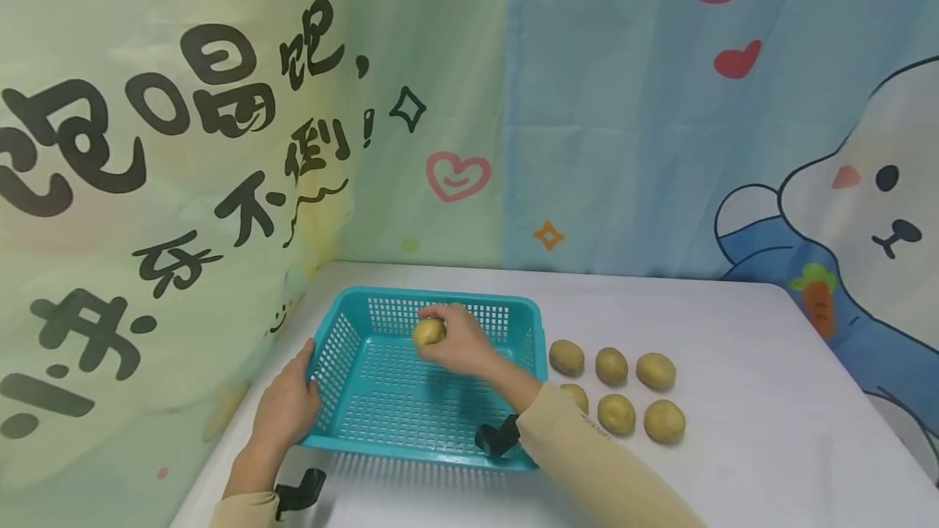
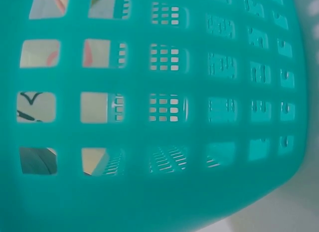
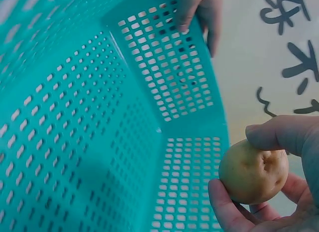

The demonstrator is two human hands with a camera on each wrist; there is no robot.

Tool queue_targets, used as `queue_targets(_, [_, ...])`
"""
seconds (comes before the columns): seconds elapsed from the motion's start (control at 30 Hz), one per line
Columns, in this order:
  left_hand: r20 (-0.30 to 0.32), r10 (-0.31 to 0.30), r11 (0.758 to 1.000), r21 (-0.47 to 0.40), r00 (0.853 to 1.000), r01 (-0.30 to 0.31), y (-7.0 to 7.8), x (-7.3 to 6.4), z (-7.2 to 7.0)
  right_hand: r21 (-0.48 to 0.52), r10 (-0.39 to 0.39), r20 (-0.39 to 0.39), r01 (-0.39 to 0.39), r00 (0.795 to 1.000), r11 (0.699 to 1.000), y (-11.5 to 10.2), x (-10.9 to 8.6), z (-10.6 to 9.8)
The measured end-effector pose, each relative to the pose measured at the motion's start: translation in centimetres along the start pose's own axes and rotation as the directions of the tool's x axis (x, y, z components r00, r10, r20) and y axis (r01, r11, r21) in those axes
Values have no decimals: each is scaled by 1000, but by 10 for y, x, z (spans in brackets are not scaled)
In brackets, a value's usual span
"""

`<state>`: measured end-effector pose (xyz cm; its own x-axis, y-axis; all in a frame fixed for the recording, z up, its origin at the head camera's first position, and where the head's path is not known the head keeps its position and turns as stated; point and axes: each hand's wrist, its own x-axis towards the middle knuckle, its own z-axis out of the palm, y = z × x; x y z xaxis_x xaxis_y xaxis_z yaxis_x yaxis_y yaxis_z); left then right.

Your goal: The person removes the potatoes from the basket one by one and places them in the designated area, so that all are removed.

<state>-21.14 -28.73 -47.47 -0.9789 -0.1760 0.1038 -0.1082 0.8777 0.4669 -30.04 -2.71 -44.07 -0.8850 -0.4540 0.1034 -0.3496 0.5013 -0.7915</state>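
Observation:
A turquoise plastic basket (image 1: 411, 454) with lattice walls stands on the white table. My left hand (image 1: 288, 402) grips its left rim, with the thumb on the inner side and the fingers outside, as the right wrist view also shows. Over the far part of the basket, my right hand (image 1: 464, 341) holds a yellowish potato (image 3: 251, 174) between thumb and fingers. That potato is above the basket floor, near the back wall. The left wrist view is filled by the basket's wall (image 2: 134, 199), and the left hand does not show there.
To the right of the basket several potatoes (image 1: 616, 414) lie in two rows on the table (image 1: 763, 398). The right sleeve partly covers one near potato (image 1: 575, 396). Printed curtains (image 1: 616, 145) hang behind and at the left.

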Motion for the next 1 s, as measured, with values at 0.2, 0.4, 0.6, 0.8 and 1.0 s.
queue_targets(0.2, [26,-15,1000,-5,1000,15,-2,0,-1,106,42,-19,-40,999,994,2,-15,-23])
queue_targets(0.4, [27,-7,1000,-9,1000,8,-1,0,-1,170,76,-43,-68,996,983,4,-30,-41])
queue_targets(0.6, [32,-9,1000,-5,999,9,3,0,0,140,96,-88,-83,991,987,12,-49,-59])
queue_targets(0.8, [49,4,1000,-1,999,-4,4,1,-1,125,158,-129,-142,979,982,23,-70,-74])
queue_targets(1.0, [50,-9,1000,-6,999,9,2,1,-1,119,182,-155,-164,971,979,30,-89,-80])
